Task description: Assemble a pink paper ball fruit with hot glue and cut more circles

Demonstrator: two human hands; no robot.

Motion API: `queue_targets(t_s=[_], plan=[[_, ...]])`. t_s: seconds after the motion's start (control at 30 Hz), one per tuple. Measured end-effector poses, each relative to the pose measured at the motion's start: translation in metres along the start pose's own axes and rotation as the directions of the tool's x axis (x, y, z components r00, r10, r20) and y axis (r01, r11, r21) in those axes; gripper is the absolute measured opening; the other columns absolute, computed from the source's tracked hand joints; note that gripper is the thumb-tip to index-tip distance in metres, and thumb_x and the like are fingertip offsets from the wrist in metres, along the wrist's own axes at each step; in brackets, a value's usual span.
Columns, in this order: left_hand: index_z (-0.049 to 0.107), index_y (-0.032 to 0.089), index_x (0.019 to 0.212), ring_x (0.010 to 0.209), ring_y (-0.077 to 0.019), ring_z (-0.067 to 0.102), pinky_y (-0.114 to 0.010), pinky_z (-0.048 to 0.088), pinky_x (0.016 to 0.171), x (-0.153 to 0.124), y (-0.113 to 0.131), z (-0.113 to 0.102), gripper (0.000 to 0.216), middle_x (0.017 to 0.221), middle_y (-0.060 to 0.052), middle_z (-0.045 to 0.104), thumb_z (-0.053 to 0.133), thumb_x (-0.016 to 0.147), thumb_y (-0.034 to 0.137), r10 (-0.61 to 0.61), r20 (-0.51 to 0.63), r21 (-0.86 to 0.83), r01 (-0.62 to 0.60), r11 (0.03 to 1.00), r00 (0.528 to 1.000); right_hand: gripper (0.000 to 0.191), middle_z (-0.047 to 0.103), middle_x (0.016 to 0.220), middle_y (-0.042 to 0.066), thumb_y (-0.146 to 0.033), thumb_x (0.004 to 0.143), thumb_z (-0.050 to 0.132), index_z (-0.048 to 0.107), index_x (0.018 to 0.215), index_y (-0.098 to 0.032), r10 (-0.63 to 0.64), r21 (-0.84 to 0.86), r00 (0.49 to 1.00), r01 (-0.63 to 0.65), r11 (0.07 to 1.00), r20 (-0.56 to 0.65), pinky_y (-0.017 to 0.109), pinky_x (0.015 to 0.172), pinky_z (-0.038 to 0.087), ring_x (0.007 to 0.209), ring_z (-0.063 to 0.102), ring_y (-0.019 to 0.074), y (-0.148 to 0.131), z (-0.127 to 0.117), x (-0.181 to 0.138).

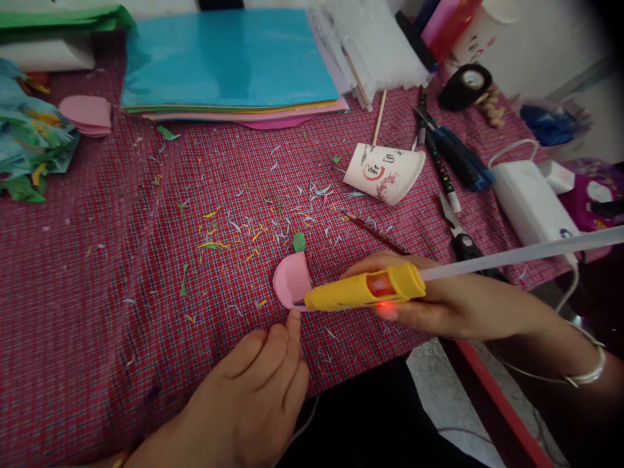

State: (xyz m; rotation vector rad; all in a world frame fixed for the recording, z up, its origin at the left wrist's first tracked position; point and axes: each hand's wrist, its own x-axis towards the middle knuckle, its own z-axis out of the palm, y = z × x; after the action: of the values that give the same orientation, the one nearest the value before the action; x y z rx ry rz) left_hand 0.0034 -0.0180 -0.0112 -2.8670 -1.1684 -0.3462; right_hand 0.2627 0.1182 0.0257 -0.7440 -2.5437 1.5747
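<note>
A small pink petal-shaped piece (291, 281), rounded at its left and seemingly of layered foam sheet, lies on the checked cloth. My left hand (253, 390) steadies its lower edge with the index fingertip, the other fingers curled. My right hand (439, 302) is closed around a yellow hot glue gun (341, 291), which has a red light glowing and a long translucent glue stick (526, 252) out of its back. The nozzle meets the pink piece at its lower right edge; any glue there is too small to make out. A green leaf-shaped scrap (299, 242) touches the piece's top.
Thin paper clippings (253, 234) litter the cloth. A paper cup (385, 172) lies on its side near a thin brush (375, 233), scissors (463, 240) and a blue-handled cutter (463, 156). Behind are coloured sheets (229, 58), black tape (465, 86) and a white power box (531, 201).
</note>
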Motion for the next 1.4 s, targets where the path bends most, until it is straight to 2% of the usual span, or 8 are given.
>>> queue_targets(t_s=[0.07,0.2,0.37,0.53,0.77,1.1,1.3,1.4], plan=[[0.063,0.011,0.098,0.095,-0.0238,0.06,-0.038,0.039,0.086,0.0,0.0,0.0,0.03,0.115,-0.017,0.071,0.033,0.092,0.013,-0.003,-0.003,-0.002,0.003,1.0,1.0,0.026,0.058,0.124,0.013,-0.03,0.097,0.051,0.056,0.116,-0.012,0.004,0.009,1.0,-0.004,1.0,0.003,0.033,0.099,0.043,0.112,0.056,0.0189,0.0,-0.001,0.0],[0.063,0.012,0.095,0.092,-0.0226,0.06,-0.037,0.038,0.085,0.003,-0.001,-0.002,0.03,0.111,-0.016,0.072,0.033,0.092,0.011,-0.02,-0.015,-0.025,0.019,0.999,1.0,0.023,0.059,0.121,0.011,-0.03,0.098,0.048,0.056,0.112,-0.014,0.02,0.042,0.996,-0.016,0.999,-0.082,0.029,0.094,0.047,0.104,0.059,0.0165,-0.001,0.001,0.003],[0.063,0.012,0.097,0.093,-0.0219,0.057,-0.036,0.037,0.086,0.004,-0.001,-0.001,0.031,0.112,-0.016,0.072,0.033,0.093,0.01,-0.021,0.001,-0.034,0.021,0.999,1.0,0.027,0.065,0.105,0.007,-0.034,0.097,0.049,0.057,0.116,-0.016,0.108,0.066,0.976,-0.097,0.993,-0.191,0.028,0.082,0.052,0.092,0.062,0.0174,0.002,0.006,0.001],[0.065,0.015,0.093,0.093,-0.021,0.056,-0.036,0.035,0.087,0.003,-0.002,0.002,0.035,0.108,-0.012,0.073,0.029,0.095,0.012,-0.023,-0.026,-0.01,0.023,1.0,0.999,0.028,0.065,0.109,0.008,-0.036,0.096,0.05,0.06,0.113,-0.016,0.091,-0.047,0.959,-0.107,0.993,-0.27,0.031,0.085,0.052,0.094,0.063,0.0193,0.0,0.007,0.002],[0.067,0.016,0.087,0.091,-0.021,0.055,-0.036,0.035,0.084,0.006,-0.004,0.001,0.04,0.105,-0.011,0.074,0.029,0.095,0.011,-0.024,-0.025,0.006,0.024,1.0,0.999,0.028,0.065,0.113,0.009,-0.036,0.096,0.049,0.058,0.116,-0.017,0.086,-0.085,0.96,-0.112,0.99,-0.267,0.033,0.087,0.052,0.092,0.063,0.0191,-0.006,0.006,0.008],[0.068,0.014,0.088,0.089,-0.0203,0.056,-0.034,0.036,0.083,0.009,-0.003,0.0,0.04,0.104,-0.012,0.075,0.029,0.095,0.009,-0.048,-0.038,-0.019,0.048,0.999,0.998,0.031,0.061,0.123,0.011,-0.034,0.097,0.048,0.058,0.12,-0.016,0.083,-0.056,0.986,-0.091,0.994,-0.142,0.035,0.096,0.049,0.109,0.06,0.0214,-0.01,0.001,0.0],[0.068,0.014,0.086,0.09,-0.0215,0.055,-0.035,0.037,0.082,0.011,-0.005,-0.002,0.042,0.103,-0.013,0.075,0.027,0.095,0.009,-0.032,-0.072,-0.02,0.031,0.999,0.997,0.031,0.067,0.111,0.009,-0.037,0.098,0.047,0.059,0.119,-0.018,0.15,-0.032,0.967,-0.16,0.987,-0.206,0.035,0.092,0.051,0.097,0.064,0.0205,-0.01,0.003,0.002],[0.068,0.013,0.084,0.09,-0.0216,0.055,-0.035,0.037,0.082,0.013,-0.005,-0.003,0.042,0.102,-0.013,0.075,0.027,0.095,0.009,-0.036,-0.076,-0.016,0.035,0.999,0.996,0.03,0.065,0.117,0.01,-0.037,0.097,0.047,0.058,0.118,-0.018,0.134,-0.035,0.966,-0.145,0.989,-0.221,0.034,0.095,0.05,0.103,0.062,0.0207,-0.009,0.005,0.004]])
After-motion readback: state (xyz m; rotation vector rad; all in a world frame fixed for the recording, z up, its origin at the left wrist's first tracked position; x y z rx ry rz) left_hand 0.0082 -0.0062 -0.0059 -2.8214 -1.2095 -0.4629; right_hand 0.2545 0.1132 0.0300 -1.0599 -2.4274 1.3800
